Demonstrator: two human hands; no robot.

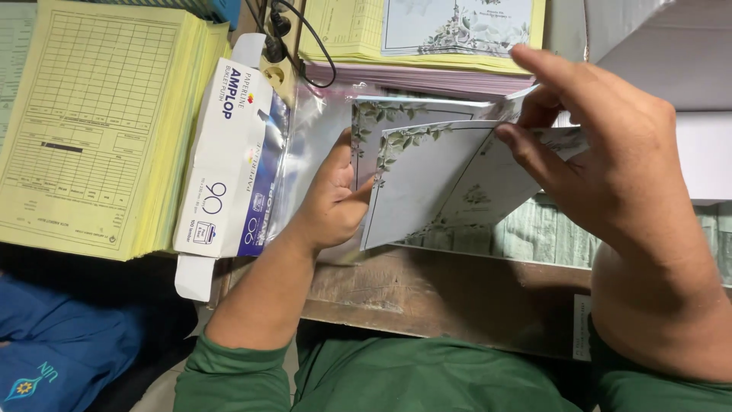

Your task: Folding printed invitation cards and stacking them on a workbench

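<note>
The left hand is gripping a small stack of cards, white with green leaf borders, by their left edge: thumb lying on the face of the front card, fingers hidden behind. The grip is closed on the stack. The right hand is working at the upper right corner of the same cards, its fingers curling over the top edge and fanning the sheets apart, so that the front card is leaning away from the ones behind. That grip is narrow, pinching card edges rather than closing round them.

The cards are being held above the near edge of a worn wooden table, between the two hands, with the long axis running roughly left to right and tilting up towards the right hand. The loose, fanning corner is lying nearer the right hand; the left is only steadying.

Just behind the cards a clear plastic bag is lying on the table. Left of it an envelope box, white and blue, is resting with its end flap open, and beyond that a thick stack of yellow forms is sitting. More yellow and pink paper is piled at the far side, with a black cable trailing over it
</note>
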